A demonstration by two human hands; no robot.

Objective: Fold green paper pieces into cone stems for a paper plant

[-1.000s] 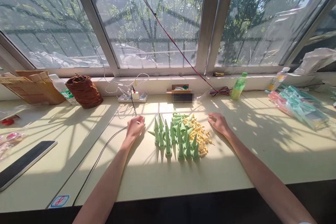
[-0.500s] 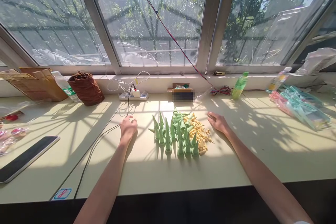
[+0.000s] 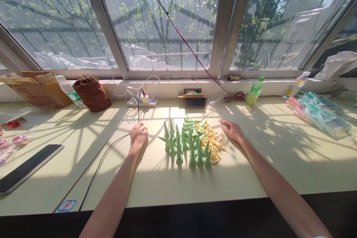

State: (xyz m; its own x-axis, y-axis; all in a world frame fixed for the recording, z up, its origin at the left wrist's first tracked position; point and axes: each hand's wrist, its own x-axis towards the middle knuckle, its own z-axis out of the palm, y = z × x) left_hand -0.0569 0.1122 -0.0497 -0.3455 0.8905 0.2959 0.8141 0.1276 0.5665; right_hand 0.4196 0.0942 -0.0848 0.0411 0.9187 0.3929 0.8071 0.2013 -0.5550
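Observation:
My left hand [image 3: 138,136] rests on the table left of the cones, fingers loosely bent, thumb apart, with nothing visible in it. A black cable [image 3: 111,141] runs under or beside it; I cannot tell whether they touch. My right hand [image 3: 232,130] lies on the table to the right of the pile, loosely open and holding nothing I can see. Between them, several green pointed cones [image 3: 179,145] stand upright on their bases, while other green cones [image 3: 192,123] lie in a heap behind. Against these spreads a pile of small yellow peg-like pieces [image 3: 213,142], nearest my right hand.
Along the window side are a brown bag [image 3: 92,95], a power strip [image 3: 153,102], a small box [image 3: 194,100] and a green bottle [image 3: 255,91]. A phone [image 3: 30,167] lies at left. Plastic-wrapped teal items [image 3: 323,113] lie at right, a cardboard box [image 3: 36,89] far left.
My left hand has shifted slightly to the right in the picture. My right hand, the cones and the yellow pieces look essentially the same.

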